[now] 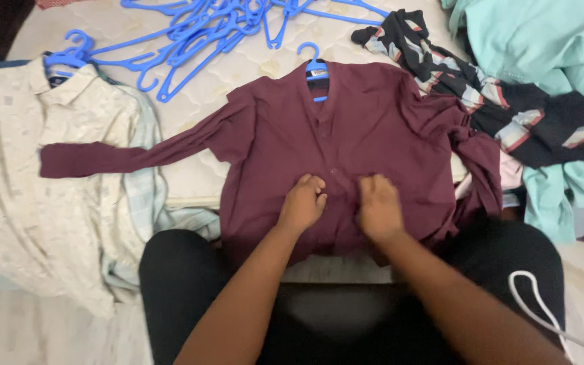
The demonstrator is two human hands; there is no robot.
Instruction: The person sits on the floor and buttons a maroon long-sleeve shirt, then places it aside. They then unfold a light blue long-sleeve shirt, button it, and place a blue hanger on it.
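Observation:
A maroon long-sleeved shirt [346, 128] lies flat on the mattress on a blue hanger [315, 67], its hook sticking out at the collar. One sleeve stretches left over a neighbouring shirt. My left hand [302, 203] and my right hand [378, 206] both pinch the shirt's button placket near its lower middle, fingers curled on the cloth. My knees in black trousers [184, 284] sit just below the shirt's hem.
A pale patterned shirt [28, 182] on a blue hanger lies at the left. A heap of blue hangers [197, 34] sits at the top. Striped dark clothing [508, 115] and teal garments [549, 47] pile at the right. A white cord [539, 304] lies at lower right.

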